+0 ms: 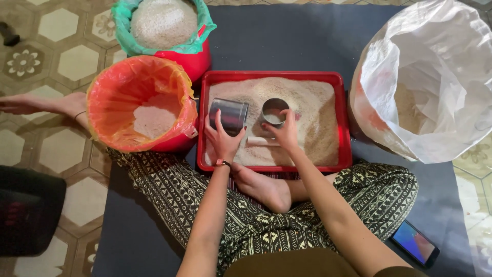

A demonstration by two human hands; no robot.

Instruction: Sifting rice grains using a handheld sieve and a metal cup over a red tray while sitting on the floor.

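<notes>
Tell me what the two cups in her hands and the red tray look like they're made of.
Larger cup in the left hand: probably metal, with a dull grey sheen. Smaller cup in the right hand: likely metal too, with a bright rim. Red tray: seemingly plastic, with glossy, rounded moulded edges.

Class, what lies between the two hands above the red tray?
In the head view, only rice lies between the left hand and right hand, which hold metal cups.

Tray (344, 123) lies between lined bucket (102, 102) left and sack (430, 77) right
</notes>
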